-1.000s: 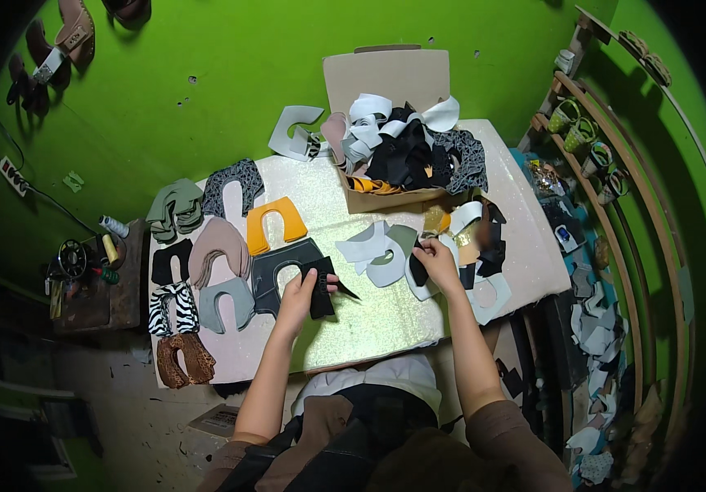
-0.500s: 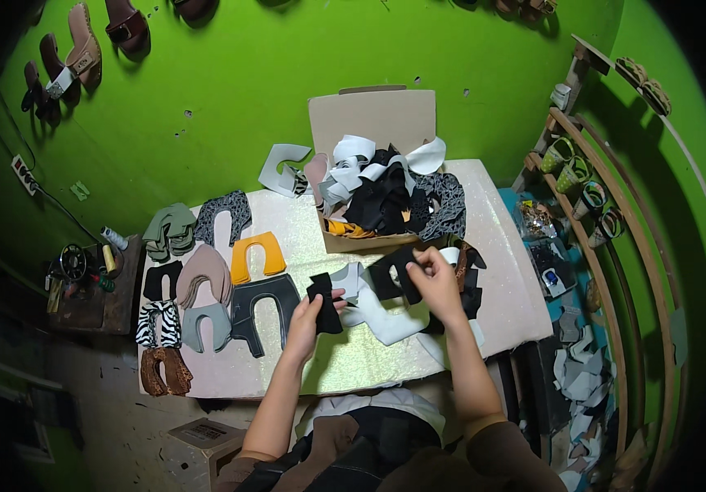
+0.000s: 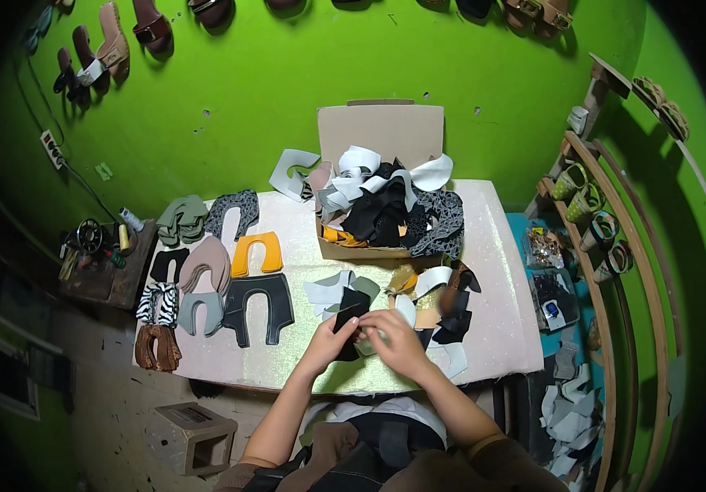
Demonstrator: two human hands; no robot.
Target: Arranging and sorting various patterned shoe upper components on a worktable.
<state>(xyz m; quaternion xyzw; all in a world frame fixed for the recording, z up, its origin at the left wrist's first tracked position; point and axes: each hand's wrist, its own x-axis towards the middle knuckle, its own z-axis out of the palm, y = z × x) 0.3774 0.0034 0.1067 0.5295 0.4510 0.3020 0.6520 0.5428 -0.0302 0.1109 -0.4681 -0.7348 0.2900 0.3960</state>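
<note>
**A:** ok so what's going on in the head view? Both hands look busy.

**B:** yep. The left hand (image 3: 330,343) and right hand (image 3: 396,340) meet over the near middle of the bench (image 3: 496,328). Between them is a black cut leather piece (image 3: 349,310), held up off the surface. Left fingers are pinched on its lower edge, right fingers curl closed on it from the other side, so both have hold of the same piece.

**A:** and around it?

**B:** just behind it, some pale grey cut pieces (image 3: 326,291). Right of the hands, a loose heap of black, white and gold scraps (image 3: 443,305). Further back sits an open cardboard box (image 3: 381,135) stuffed with black, white and patterned offcuts.

**A:** left side?

**B:** sorted U-shaped shoe uppers laid flat: a black one (image 3: 258,307), an orange one (image 3: 256,252), a zebra-print one (image 3: 156,302), well apart from the hands. Sandals (image 3: 107,49) hang on the green wall.
</note>
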